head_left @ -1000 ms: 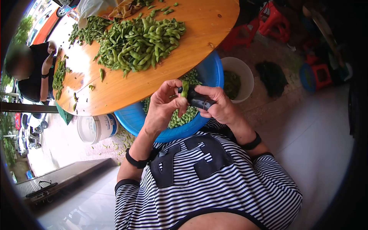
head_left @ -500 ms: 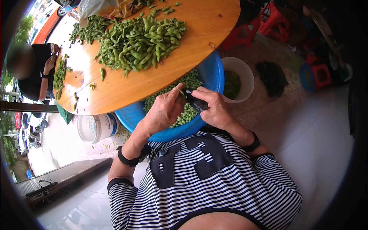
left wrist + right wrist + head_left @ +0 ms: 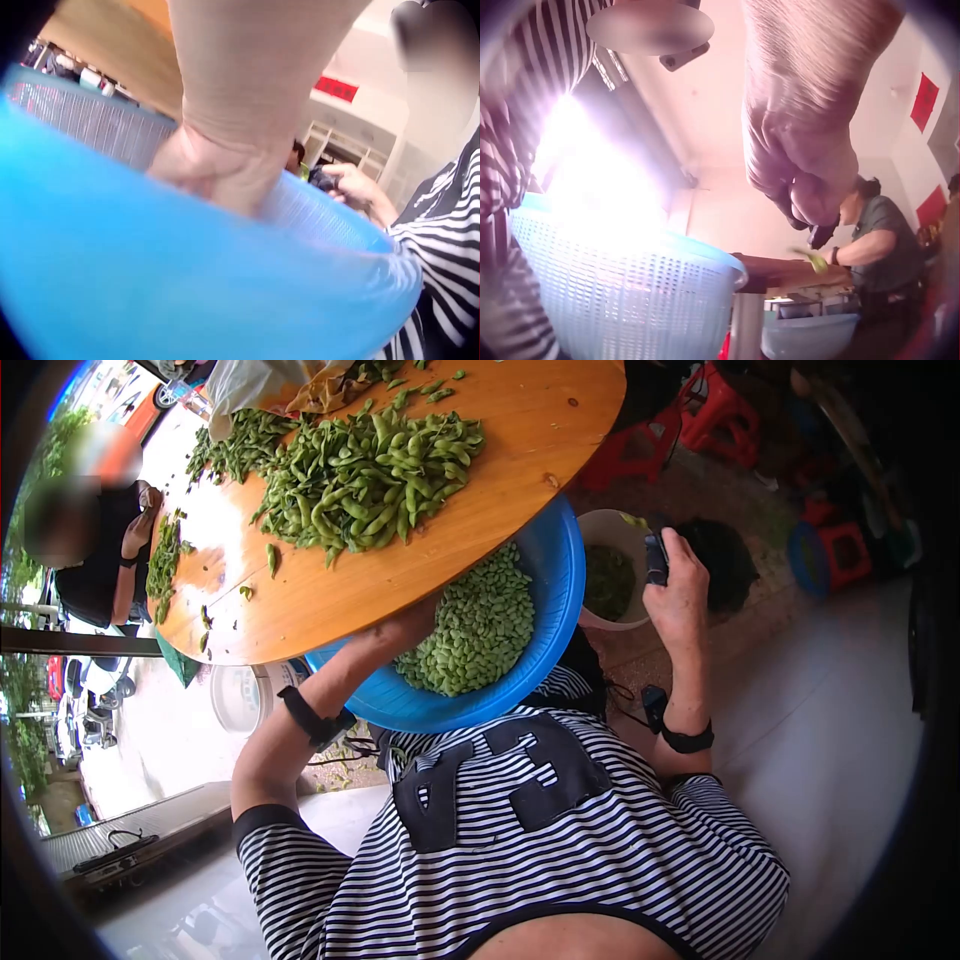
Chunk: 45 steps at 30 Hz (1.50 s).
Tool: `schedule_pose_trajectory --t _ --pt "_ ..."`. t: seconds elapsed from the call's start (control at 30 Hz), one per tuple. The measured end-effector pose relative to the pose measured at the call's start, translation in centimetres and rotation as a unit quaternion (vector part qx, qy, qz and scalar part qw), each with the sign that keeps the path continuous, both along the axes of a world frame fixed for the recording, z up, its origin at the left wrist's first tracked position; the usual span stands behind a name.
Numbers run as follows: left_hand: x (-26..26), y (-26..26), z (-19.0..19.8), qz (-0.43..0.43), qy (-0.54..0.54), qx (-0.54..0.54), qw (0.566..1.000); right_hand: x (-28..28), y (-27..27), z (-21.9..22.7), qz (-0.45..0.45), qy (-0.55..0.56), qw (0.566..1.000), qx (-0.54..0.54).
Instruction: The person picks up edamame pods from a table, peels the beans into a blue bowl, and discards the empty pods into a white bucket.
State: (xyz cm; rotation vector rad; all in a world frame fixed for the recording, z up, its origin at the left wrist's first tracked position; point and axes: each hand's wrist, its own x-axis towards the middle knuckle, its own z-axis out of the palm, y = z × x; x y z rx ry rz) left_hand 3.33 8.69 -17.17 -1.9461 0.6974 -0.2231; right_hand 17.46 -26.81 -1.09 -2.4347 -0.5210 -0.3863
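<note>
My left hand (image 3: 410,628) reaches into the blue basket (image 3: 569,595) of shelled green beans (image 3: 485,625), its fingers hidden by the table edge. In the left wrist view the hand (image 3: 217,169) is behind the basket's blue wall (image 3: 187,277), fingertips out of sight. My right hand (image 3: 680,588) grips a small black object (image 3: 656,560) near the white bucket (image 3: 648,550). A green pod (image 3: 633,520) is beyond the object's tip. In the right wrist view the pod (image 3: 817,261) appears just below the black object (image 3: 822,237); whether they touch, I cannot tell.
A heap of green pods (image 3: 370,480) lies on the wooden table (image 3: 500,500), beside a plastic bag (image 3: 260,385). Another person (image 3: 95,550) sits across the table. Red stools (image 3: 715,420) and a dark heap (image 3: 725,565) are on the right.
My hands have moved apart. The left went down into the basket; the right swung right with the black object, toward the white bucket. The pod is now near that bucket.
</note>
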Motion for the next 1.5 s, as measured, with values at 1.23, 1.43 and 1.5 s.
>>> schedule_pose_trajectory --t 1.23,1.43,1.5 --pt "2.3 -7.3 20.9 0.110 0.056 -0.884 0.450 1.9 -4.7 0.4 -0.064 -0.053 0.981 0.175" --pt "-1.5 7.1 18.0 0.304 -0.267 -0.701 0.587 0.6 -2.0 0.0 -0.023 -0.045 0.986 0.157" --pt "-1.5 8.6 17.5 0.400 -0.279 -0.577 0.656 -0.1 -0.3 0.8 0.008 -0.044 0.985 0.164"
